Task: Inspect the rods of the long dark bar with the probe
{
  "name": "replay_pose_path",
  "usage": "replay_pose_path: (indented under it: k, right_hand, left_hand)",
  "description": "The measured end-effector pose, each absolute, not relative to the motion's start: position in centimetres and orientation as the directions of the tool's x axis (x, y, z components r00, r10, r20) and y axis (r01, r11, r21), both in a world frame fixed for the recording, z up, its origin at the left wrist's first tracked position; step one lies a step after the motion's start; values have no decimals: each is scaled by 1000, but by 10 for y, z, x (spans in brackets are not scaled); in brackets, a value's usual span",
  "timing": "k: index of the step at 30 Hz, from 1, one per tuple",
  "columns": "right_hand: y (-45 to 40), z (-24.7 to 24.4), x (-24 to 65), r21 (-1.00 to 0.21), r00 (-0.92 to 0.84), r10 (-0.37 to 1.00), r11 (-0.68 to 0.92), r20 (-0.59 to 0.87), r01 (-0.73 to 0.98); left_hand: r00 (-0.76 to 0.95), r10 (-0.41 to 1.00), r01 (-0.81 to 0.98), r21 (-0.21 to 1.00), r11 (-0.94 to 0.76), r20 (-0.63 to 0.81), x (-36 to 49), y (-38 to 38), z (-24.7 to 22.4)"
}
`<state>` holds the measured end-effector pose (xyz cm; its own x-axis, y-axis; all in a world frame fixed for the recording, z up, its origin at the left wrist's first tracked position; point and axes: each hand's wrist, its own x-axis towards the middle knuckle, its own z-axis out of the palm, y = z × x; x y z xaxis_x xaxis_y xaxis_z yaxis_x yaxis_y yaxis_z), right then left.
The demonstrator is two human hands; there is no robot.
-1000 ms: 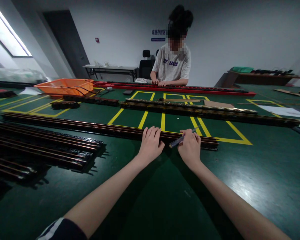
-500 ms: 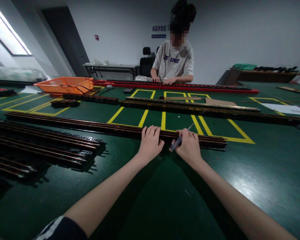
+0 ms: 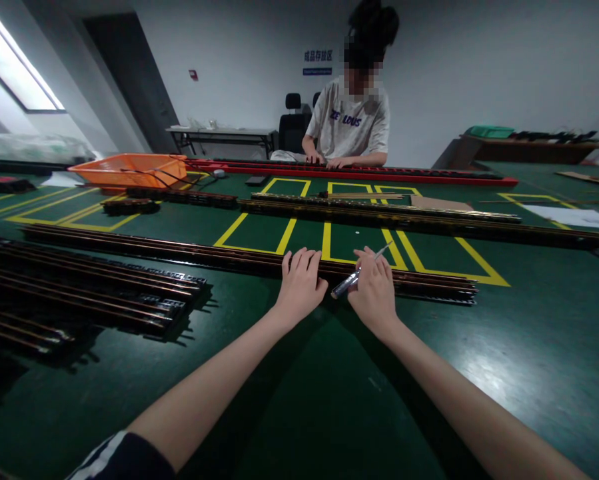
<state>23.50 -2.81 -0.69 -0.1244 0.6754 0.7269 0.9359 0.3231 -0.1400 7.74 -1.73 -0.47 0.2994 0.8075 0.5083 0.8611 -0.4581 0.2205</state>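
A long black rail with copper-coloured strips (image 3: 204, 256) lies across the table in front of me. My left hand (image 3: 300, 288) is closed over it, fingers on the far side and thumb at the near edge. Just to the right, my right hand (image 3: 375, 293) grips a screwdriver (image 3: 345, 285) and rests against the same rail. The screwdriver's clear-looking handle points down toward me, and its thin metal shaft sticks out beyond my fingers, up and right. My fingers hide part of the rail and the middle of the screwdriver.
Several similar rails (image 3: 129, 293) lie at the left. Farther back are another long rail assembly (image 3: 429, 223), an orange basket (image 3: 129, 172) and a red rail (image 3: 479, 179). Across the green table (image 3: 299, 400), a person (image 3: 352, 127) has both hands at the red rail.
The copper-striped rail has slid to the right under my hands. My right hand has tilted the screwdriver slightly, while my left hand is nearly in the same place.
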Motion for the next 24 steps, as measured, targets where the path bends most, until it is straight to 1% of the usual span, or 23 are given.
replay_pose_path:
  k: [4,6,11,15,20,22,24]
  right_hand:
    - [-27,-9,246,-227,2,638,271,770,936]
    - [-27,-10,249,-243,-9,654,294,757,925]
    - [-28,-8,245,-235,-130,704,397,698,888]
    - [-28,-6,242,-217,-145,744,366,653,905]
    - [-29,-2,238,-203,-123,799,294,589,934]
    - [-30,-1,235,-190,-114,803,273,586,943]
    - [-31,0,233,-164,-132,785,285,605,944]
  left_hand:
    - [304,810,859,223,-460,502,77,-18,-4]
    - [306,810,859,222,-462,500,76,-18,-3]
    - [305,815,864,217,-454,493,77,-18,-2]
    - [305,810,871,197,-450,501,77,-18,-3]
    - [310,815,872,195,-449,491,77,-17,-4]
    - [306,813,874,192,-446,496,77,-18,-4]
    - [300,813,877,191,-441,499,78,-18,-3]
